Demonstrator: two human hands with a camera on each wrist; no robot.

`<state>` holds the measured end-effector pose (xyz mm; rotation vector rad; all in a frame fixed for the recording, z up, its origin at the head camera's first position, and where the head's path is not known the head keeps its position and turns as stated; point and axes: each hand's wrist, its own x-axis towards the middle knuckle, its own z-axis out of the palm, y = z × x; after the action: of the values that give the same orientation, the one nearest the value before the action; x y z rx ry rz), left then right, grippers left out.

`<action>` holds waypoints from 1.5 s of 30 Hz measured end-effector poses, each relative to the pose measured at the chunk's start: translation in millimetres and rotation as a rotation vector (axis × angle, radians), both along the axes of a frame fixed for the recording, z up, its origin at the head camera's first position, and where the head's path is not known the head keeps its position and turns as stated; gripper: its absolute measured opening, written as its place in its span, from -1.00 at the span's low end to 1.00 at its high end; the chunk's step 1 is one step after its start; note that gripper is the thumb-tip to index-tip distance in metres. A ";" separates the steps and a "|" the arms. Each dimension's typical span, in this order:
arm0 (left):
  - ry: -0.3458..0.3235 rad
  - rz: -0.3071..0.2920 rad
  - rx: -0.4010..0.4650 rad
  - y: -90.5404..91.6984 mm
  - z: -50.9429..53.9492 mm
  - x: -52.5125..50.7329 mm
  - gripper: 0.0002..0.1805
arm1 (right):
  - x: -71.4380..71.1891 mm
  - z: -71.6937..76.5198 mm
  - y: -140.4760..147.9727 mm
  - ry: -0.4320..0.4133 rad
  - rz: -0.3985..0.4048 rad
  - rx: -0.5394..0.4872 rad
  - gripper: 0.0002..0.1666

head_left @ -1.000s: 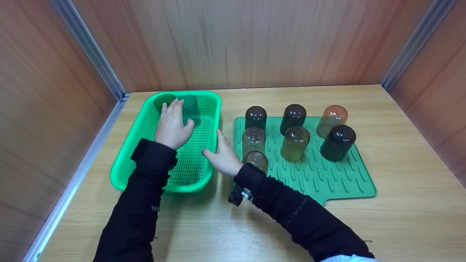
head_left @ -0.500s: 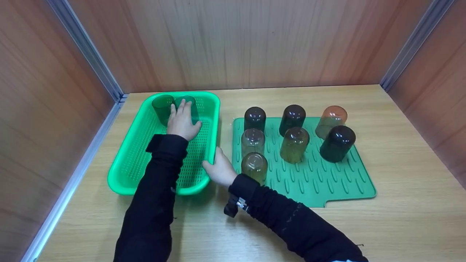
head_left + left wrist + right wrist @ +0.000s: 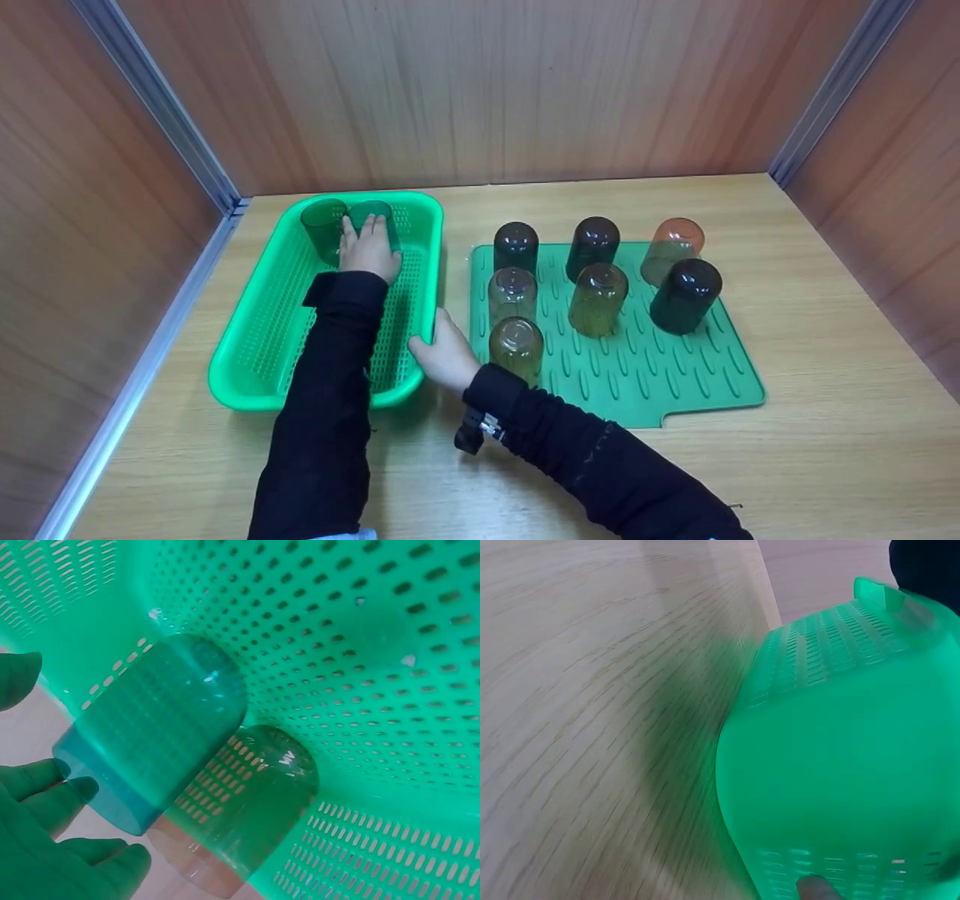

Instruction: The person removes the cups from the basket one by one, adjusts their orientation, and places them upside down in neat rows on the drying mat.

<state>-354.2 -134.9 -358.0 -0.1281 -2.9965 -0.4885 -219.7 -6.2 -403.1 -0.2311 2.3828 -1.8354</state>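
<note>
A green perforated basket [image 3: 247, 330] stands on the left of the table. At its far end lean two see-through cups: a teal cup [image 3: 161, 724] and a greenish-brown cup [image 3: 259, 802], side by side with their mouths up. My left hand [image 3: 369, 255] is inside the basket at the teal cup. In the left wrist view its fingers reach the cup's rim while the thumb stays apart from it. With the thumb at the rim and a fingertip [image 3: 817, 887] against the outer wall, my right hand [image 3: 448, 352] holds the basket's near right side.
Right of the basket lies a green drying mat [image 3: 600, 382]. Several cups stand upside down on it, among them an orange cup [image 3: 675, 247], a dark cup [image 3: 685, 296] and an amber cup [image 3: 517, 349] close to my right forearm. Wooden panels [image 3: 480, 90] enclose the table.
My left hand has moved right onto the teal cup, off the greenish-brown one. My right hand has come down and nearer along the basket's side, onto its rim.
</note>
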 end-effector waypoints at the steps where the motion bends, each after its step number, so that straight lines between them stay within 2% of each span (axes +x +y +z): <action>1: 0.013 0.002 -0.010 -0.2 0.1 -0.1 -0.33 | 0.2 0.4 0.1 0.001 -0.001 0.004 -0.36; 4: 0.061 0.016 -0.021 -0.8 0.5 -0.8 -0.45 | 0.3 0.6 0.2 0.003 -0.002 0.011 -0.38; 8: 0.126 0.067 -0.026 -0.6 0.1 -1.7 -0.63 | 0.3 0.1 0.5 0.001 0.001 0.001 -0.37; 12: 0.121 0.137 -0.022 -0.6 -0.7 -0.6 -0.71 | 0.1 -1.7 -0.1 -0.011 0.007 -0.027 -0.34; 16: 0.089 0.169 -0.030 -2.0 0.0 1.5 -0.79 | -0.5 -3.5 -1.7 -0.018 0.007 -0.043 -0.35; 20: 0.083 0.158 -0.023 -3.1 2.8 6.1 -0.79 | 0.2 -4.7 -3.4 -0.013 0.002 -0.042 -0.37; 25: 0.121 0.084 0.052 0.6 9.8 16.1 -0.76 | -0.7 -4.0 -3.1 -0.019 -0.007 -0.033 -0.41; 28: 0.147 0.034 0.121 3.7 14.9 24.5 -0.70 | -1.1 -3.5 -2.4 -0.025 -0.009 -0.032 -0.42; 32: 0.170 -0.022 0.174 6.7 25.0 40.5 -0.77 | -0.3 -1.8 -1.7 -0.017 -0.015 -0.016 -0.43; 37: 0.238 -0.055 0.251 7.6 42.0 62.4 -0.69 | 0.2 -0.3 -1.4 -0.003 -0.005 -0.028 -0.41; 43: 0.348 -0.112 0.378 6.0 63.8 92.6 -0.75 | -2.7 2.3 1.2 -0.020 0.019 -0.090 -0.35; 45: 0.392 -0.130 0.415 4.0 69.1 103.3 -0.76 | -3.0 5.2 2.4 -0.035 0.030 -0.175 -0.27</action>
<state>-250.8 -130.9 -288.9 -0.3393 -2.4588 -0.9594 -222.7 -3.8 -397.9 -0.2476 2.1849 -2.0185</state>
